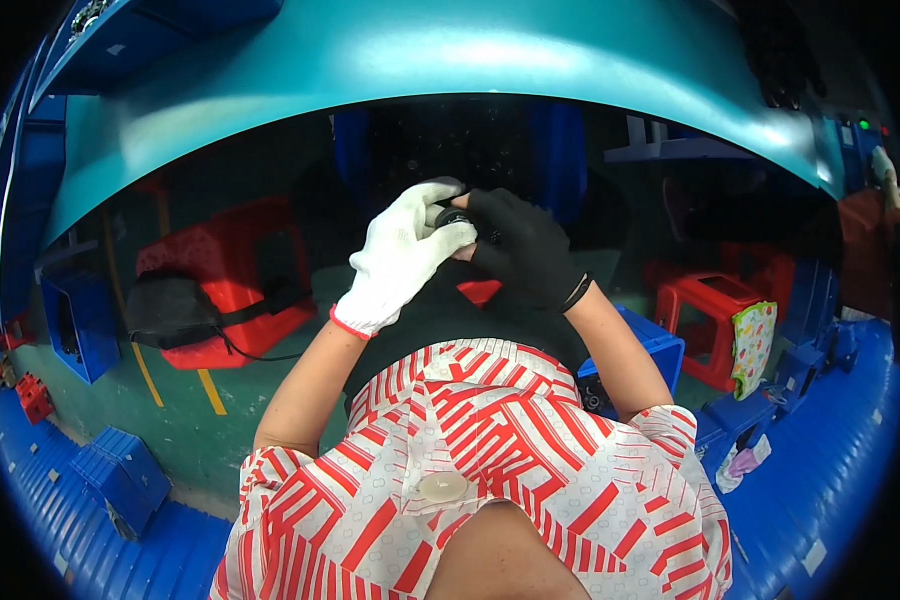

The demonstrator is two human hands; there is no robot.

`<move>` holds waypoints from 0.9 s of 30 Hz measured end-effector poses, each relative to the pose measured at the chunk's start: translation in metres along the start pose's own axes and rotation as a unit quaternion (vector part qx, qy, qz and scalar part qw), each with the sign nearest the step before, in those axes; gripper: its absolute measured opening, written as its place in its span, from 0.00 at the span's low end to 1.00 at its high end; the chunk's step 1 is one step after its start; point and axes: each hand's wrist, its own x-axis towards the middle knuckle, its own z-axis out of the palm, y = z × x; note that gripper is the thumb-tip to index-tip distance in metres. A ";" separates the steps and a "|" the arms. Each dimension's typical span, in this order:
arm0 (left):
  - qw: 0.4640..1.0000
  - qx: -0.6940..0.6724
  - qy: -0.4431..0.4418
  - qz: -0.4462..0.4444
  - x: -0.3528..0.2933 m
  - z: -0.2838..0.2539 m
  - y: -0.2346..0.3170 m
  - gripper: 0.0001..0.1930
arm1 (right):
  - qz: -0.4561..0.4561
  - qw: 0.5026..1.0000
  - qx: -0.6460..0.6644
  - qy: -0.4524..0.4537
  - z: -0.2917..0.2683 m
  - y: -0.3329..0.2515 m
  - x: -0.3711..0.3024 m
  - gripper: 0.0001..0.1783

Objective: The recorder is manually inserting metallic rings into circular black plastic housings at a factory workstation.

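My left hand (395, 258), in a white knit glove with a red cuff, is closed around one side of a small dark round part (454, 217). From the other side my right hand (526, 248), in a black glove with bare fingertips, also grips it. Both hands meet in front of my body, below the near edge of the teal table (450, 60). Fingers cover most of the part, and its exact kind cannot be made out.
A red stool (220, 260) with a black bag (175, 310) stands to the left. On the right is another red stool (705, 310) with a patterned cloth (754, 345). Blue bins (80, 325) stand around, one beside my right forearm (625, 350). Another person's hand (885, 170) shows far right.
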 end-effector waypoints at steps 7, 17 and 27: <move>0.995 -0.095 0.028 0.003 -0.002 0.008 -0.016 0.20 | -0.010 0.995 0.010 0.097 0.003 -0.002 0.001 0.24; 0.995 -0.074 0.059 -0.006 -0.005 0.012 -0.004 0.19 | -0.039 0.995 -0.040 0.080 0.006 -0.002 -0.002 0.19; 0.991 0.123 -0.048 -0.003 0.005 -0.010 -0.002 0.29 | -0.049 0.998 -0.008 0.031 0.001 0.000 -0.009 0.27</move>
